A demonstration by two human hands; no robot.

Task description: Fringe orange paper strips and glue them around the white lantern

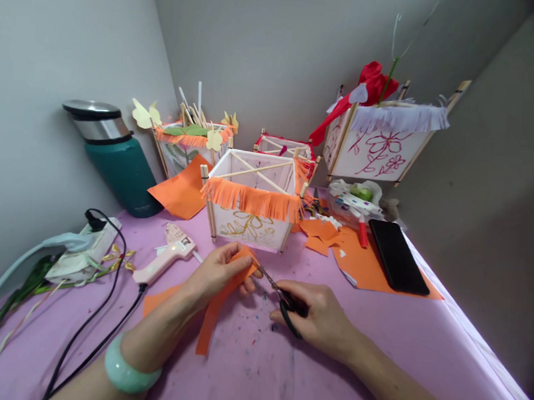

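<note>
In the middle of the head view my left hand (225, 270) pinches an orange paper strip (216, 309), whose long tail hangs down toward me. My right hand (320, 316) grips black-handled scissors (292, 308), their blades pointing up and left to the strip's end near my left fingers. Whether the blades are apart is too small to make out. Just beyond my hands stands a lantern-like box (251, 220) of wooden sticks and white panels, with orange fringe (253, 199) along its front and right top edges and a yellow flower drawn on the front.
At left lie a pink glue gun (166, 260), its cable and a power strip (85, 248); a teal bottle (120, 171) stands behind. Similar decorated boxes stand at the back, one with purple fringe (396, 119). A black phone (397, 258) rests on orange paper (349, 266) at right.
</note>
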